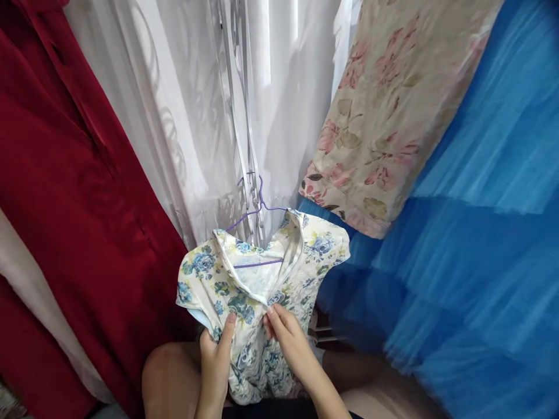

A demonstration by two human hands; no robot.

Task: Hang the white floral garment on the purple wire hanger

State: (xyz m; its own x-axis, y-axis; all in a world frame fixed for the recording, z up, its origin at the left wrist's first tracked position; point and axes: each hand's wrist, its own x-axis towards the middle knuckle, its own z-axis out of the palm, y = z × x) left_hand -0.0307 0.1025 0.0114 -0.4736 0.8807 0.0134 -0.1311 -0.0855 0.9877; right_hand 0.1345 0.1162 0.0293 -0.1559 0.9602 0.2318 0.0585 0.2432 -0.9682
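A white garment with blue and green flowers (255, 349), short-sleeved with a V neckline, hangs on a purple hanger (262, 205). Its lower part is bunched near my lap. My left hand (217, 355) grips the cloth at the side below the sleeve, thumb on the front and the other fingers mostly hidden behind. At the bottom of the V neckline, my right hand (288, 337) pinches the fabric between thumb and fingers. The hanger's hook is by a hanging metal chain-like strip (244, 134).
A dark red garment (91, 192) hangs on the left, and a white curtain (279, 87) fills the back. To the right hang beige floral cloth (375, 134) and a tiered blue tulle skirt (471, 233). My bare knee (168, 372) shows below.
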